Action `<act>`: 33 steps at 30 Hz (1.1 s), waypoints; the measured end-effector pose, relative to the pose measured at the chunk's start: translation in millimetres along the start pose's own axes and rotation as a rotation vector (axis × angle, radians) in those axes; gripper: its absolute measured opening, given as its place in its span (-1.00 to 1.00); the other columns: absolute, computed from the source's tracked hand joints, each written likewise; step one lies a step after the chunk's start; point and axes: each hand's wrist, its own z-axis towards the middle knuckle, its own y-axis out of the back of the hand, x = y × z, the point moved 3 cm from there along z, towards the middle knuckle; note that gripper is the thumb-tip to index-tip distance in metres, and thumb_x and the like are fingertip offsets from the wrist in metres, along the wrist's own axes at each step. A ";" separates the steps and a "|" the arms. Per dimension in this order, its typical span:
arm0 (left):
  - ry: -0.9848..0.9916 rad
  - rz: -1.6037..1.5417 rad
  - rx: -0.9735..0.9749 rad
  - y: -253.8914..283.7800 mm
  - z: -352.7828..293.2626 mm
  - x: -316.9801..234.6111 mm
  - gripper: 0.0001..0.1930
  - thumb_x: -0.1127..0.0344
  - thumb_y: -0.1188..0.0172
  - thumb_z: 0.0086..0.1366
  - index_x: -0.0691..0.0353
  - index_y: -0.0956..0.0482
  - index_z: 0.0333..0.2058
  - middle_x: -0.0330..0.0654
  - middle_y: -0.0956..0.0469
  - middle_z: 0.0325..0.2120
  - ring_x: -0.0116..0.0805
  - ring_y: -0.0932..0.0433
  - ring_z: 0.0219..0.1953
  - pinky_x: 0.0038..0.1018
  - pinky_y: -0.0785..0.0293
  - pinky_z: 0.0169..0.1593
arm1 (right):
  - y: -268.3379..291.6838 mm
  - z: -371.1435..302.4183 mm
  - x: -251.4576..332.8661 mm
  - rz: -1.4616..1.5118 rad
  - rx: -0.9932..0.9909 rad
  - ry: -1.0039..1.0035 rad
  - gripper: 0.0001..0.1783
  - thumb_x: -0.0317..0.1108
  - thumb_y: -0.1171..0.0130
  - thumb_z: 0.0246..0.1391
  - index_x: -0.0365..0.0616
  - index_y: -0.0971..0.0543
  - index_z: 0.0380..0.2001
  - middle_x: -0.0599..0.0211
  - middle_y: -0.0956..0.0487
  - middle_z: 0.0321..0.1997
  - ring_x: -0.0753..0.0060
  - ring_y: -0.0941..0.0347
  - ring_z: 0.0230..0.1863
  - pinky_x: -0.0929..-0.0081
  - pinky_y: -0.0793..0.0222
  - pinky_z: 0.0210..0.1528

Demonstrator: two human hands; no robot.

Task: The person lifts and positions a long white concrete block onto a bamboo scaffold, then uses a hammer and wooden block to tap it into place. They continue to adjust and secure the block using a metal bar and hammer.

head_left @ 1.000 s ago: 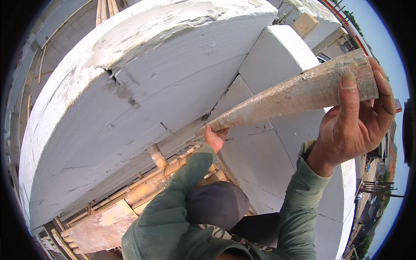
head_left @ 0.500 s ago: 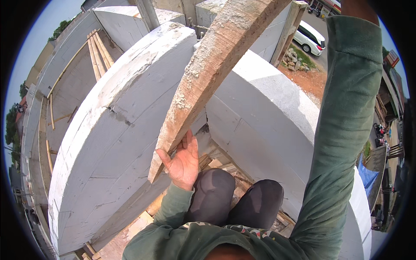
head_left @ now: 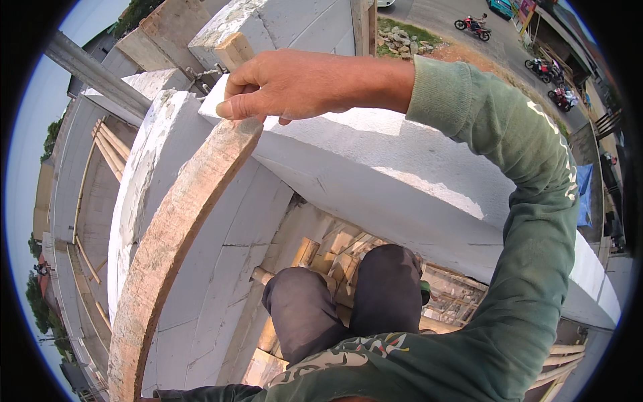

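A rough wooden board (head_left: 181, 221), caked with dried mortar, slants from the lower left up to the middle of the view. At its upper end, my right hand (head_left: 284, 87) has its fingers curled down, with the fingertips against the board's end. My left sleeve (head_left: 207, 394) runs along the lower edge toward the board's low end; the left hand itself is out of sight there. Just behind my right hand, a short wooden end (head_left: 234, 50) sticks up by the white block wall (head_left: 402, 161).
Another white wall (head_left: 207, 268) meets this one in a corner in front of my knees (head_left: 385, 285). Planks and bamboo (head_left: 341, 261) lie below. A grey post (head_left: 97, 74) leans at the upper left. Motorcycles (head_left: 472, 28) are on the road below.
The board's upper end has come down and to the left in view, and my right hand has come into sight on it. My left hand has dropped out of sight. The view has shifted.
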 end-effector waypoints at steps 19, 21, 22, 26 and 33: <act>0.584 0.176 0.644 -225.2 -196.0 203.4 -0.36 -0.10 -0.23 0.24 0.30 -0.33 0.07 -0.09 -0.48 -0.13 -0.28 -0.53 -0.13 -0.36 -0.54 -0.10 | 70.8 -183.8 -334.1 -0.674 0.379 -0.714 -0.35 -0.07 -0.31 -0.04 -0.23 -0.43 0.05 -0.14 -0.56 -0.05 -0.14 -0.48 0.04 0.13 -0.38 0.04; 0.663 0.109 0.723 -249.4 -223.0 217.9 -0.34 -0.08 -0.23 0.25 0.30 -0.30 0.12 -0.05 -0.47 -0.04 -0.30 -0.51 -0.10 -0.38 -0.51 -0.05 | 69.7 -182.5 -334.5 -0.673 0.385 -0.708 -0.37 -0.10 -0.31 -0.05 -0.23 -0.44 0.04 -0.13 -0.57 -0.06 -0.15 -0.48 0.03 0.12 -0.38 0.03; 0.689 0.076 0.765 -260.4 -236.2 223.3 -0.32 -0.09 -0.22 0.25 0.30 -0.29 0.15 -0.02 -0.45 0.01 -0.30 -0.50 -0.08 -0.38 -0.49 -0.03 | 70.2 -182.1 -335.0 -0.661 0.396 -0.716 -0.38 -0.12 -0.30 -0.05 -0.23 -0.44 0.03 -0.13 -0.57 -0.06 -0.14 -0.48 0.03 0.11 -0.38 0.03; 0.793 -0.023 0.906 -286.2 -262.6 237.1 -0.16 -0.11 -0.23 0.22 0.35 -0.13 0.26 0.09 -0.29 0.22 -0.21 -0.35 0.18 -0.32 -0.27 0.22 | 76.5 -185.7 -339.8 -0.649 0.433 -0.747 -0.39 -0.10 -0.28 -0.05 -0.22 -0.45 0.03 -0.11 -0.57 -0.06 -0.12 -0.49 0.02 0.10 -0.38 0.00; 0.645 0.118 1.041 -293.5 -279.0 250.8 -0.13 -0.24 -0.09 0.25 0.35 -0.13 0.29 0.07 -0.25 0.25 -0.10 -0.12 0.35 -0.20 0.06 0.39 | 83.2 -185.7 -375.6 -0.454 0.207 -0.823 -0.37 -0.04 -0.32 -0.13 -0.20 -0.52 -0.03 -0.01 -0.61 -0.12 -0.06 -0.54 -0.09 0.18 -0.43 -0.08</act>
